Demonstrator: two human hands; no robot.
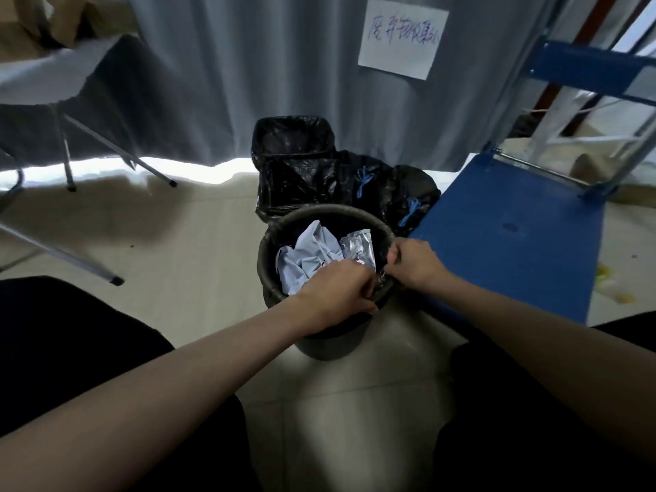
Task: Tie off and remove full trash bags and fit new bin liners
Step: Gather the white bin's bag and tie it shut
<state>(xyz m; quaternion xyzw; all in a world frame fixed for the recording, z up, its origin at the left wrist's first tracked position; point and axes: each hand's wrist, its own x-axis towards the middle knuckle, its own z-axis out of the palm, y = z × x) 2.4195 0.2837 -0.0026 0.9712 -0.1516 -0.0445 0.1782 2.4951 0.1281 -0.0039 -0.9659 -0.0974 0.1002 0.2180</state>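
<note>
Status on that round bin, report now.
Left hand and right hand both pinching liner at near rim. Round bin full, untied. Blue cart close on right.

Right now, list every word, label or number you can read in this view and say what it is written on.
Paper sign on the grey curtain: a single line of blue handwritten characters, too blurred to read.
Silver foil wrapper in the round bin: a trace of print near its lower edge, too small to read.
Nothing else legible; no print shows on the tied black bags or the blue cart.
</note>
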